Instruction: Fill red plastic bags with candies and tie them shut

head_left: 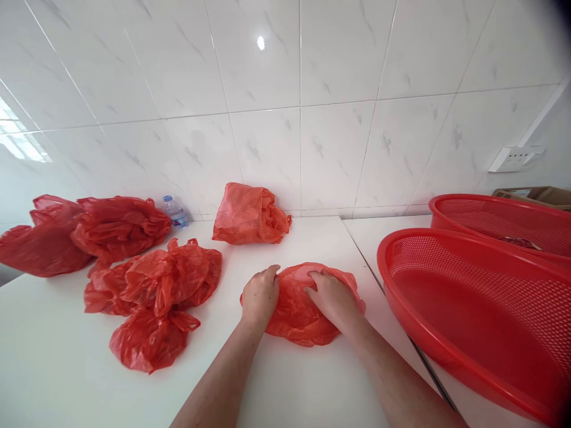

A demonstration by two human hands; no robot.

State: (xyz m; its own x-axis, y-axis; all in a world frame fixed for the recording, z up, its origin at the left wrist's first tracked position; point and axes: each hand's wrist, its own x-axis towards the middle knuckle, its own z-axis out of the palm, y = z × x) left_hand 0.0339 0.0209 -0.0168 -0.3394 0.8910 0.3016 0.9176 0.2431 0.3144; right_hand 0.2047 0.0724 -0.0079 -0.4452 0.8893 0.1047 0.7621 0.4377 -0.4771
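Note:
A crumpled red plastic bag (298, 309) lies on the white table (294, 380) in front of me. My left hand (260, 295) rests on its left edge with fingers curled onto the plastic. My right hand (332, 299) presses on top of the bag, fingers bent and gripping the film. Both hands are on the same bag.
Several more red plastic bags lie around: a heap (156, 297) to the left, two (80, 232) at the far left, one (250, 215) by the tiled wall. A water bottle (175, 212) stands at the back. Two red perforated basins (482, 315) sit on the right.

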